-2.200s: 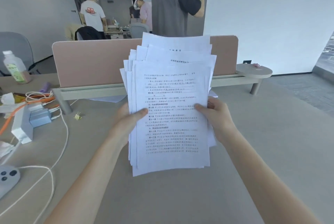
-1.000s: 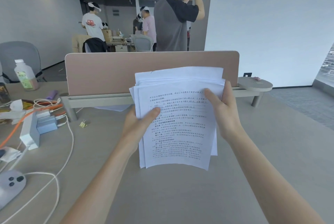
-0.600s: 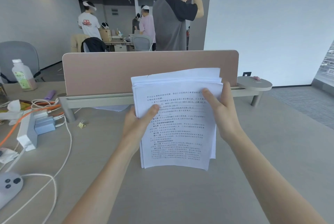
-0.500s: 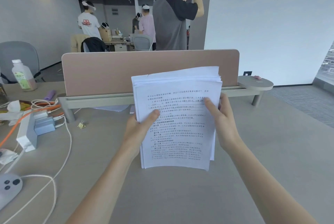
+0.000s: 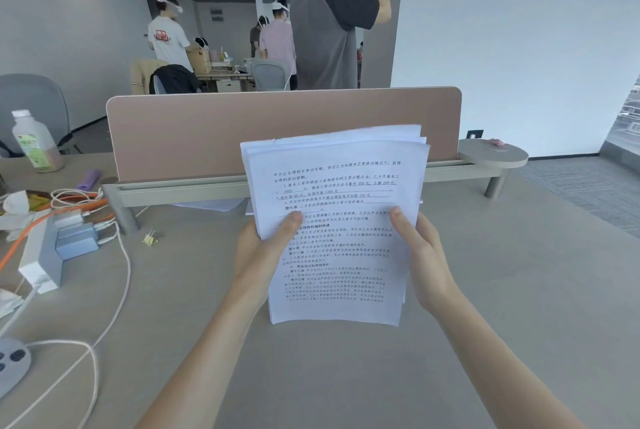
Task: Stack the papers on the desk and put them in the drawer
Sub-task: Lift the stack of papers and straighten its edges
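A stack of printed white papers [image 5: 337, 186] stands upright on its bottom edge on the grey desk [image 5: 519, 290], in front of the pink divider. My left hand [image 5: 263, 252] grips the stack's left edge, thumb on the front page. My right hand [image 5: 420, 255] grips the right edge at about the same height. The top edges of the sheets are nearly even. More white paper [image 5: 211, 204] lies flat under the divider's shelf behind the stack. No drawer is in view.
The pink divider [image 5: 207, 131] with a shelf rail crosses the desk. At the left lie a power strip [image 5: 40, 255], chargers, orange and white cables, a binder clip [image 5: 151, 239] and a bottle [image 5: 34, 141]. A person [image 5: 329, 34] stands behind the divider; others stand farther back.
The fanned, uneven sheets have been squared into a tidy upright stack. My right hand has slid down from the top right corner to the middle of the right edge.
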Demonstrator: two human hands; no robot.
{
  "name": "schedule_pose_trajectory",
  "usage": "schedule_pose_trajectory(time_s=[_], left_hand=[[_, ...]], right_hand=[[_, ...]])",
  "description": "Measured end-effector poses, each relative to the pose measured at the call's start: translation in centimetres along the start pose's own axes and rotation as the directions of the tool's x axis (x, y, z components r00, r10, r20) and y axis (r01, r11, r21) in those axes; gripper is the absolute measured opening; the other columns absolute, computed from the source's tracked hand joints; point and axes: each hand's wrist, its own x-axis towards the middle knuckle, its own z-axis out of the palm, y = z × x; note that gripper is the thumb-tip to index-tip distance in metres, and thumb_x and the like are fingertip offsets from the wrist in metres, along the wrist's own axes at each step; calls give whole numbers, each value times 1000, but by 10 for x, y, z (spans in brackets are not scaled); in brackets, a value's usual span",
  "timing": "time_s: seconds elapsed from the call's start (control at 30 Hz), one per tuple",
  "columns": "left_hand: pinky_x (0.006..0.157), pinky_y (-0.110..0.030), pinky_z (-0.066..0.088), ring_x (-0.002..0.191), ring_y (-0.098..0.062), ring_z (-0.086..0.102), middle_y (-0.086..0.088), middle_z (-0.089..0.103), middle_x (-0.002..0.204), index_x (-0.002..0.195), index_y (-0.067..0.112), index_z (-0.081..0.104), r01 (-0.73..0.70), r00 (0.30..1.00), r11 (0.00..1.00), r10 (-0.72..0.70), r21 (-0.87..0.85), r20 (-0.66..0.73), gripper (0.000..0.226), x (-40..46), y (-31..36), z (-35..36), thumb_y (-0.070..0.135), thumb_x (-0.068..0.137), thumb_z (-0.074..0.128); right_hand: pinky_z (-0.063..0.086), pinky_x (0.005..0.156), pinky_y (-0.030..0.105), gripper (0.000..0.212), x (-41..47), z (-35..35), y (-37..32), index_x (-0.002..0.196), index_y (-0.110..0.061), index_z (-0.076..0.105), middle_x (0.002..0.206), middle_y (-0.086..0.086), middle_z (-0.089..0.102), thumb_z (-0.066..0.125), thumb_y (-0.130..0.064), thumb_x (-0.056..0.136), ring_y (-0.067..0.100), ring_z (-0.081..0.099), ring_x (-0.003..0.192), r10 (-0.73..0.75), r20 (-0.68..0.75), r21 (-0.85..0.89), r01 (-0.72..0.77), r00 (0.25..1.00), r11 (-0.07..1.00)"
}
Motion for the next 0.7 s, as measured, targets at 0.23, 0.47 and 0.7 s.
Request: schedule_pose_trajectory(time_s=[0.23,0.47,0.7], left_hand=[[69,-22,57,92,-12,74,8,79,98,103,22,70,-50,998,999,50,1,46,16,-2,0,-3,19,97,56],[72,-21,55,91,-9,73,10,78,96,88,34,75,-115,992,993,116,-22,46,38,-4,0,-2,10,98,47],[70,-20,54,90,-8,73,10,78,96,88,35,76,-132,990,990,134,-55,45,29,-3,-2,0,20,87,50]], right_hand=[[52,87,29,36,23,-3,-47,130,-16,50,110,18,67,63,-25,97,20,66,100,-255,-18,-93,252,967,963],[46,98,30,41,34,4,-70,130,-38,53,117,2,66,63,-20,96,14,61,104,-439,78,-306,440,895,844],[44,88,16,15,33,13,-64,93,-27,70,94,-23,71,64,-14,96,-3,63,95,-450,-10,-332,421,893,844]])
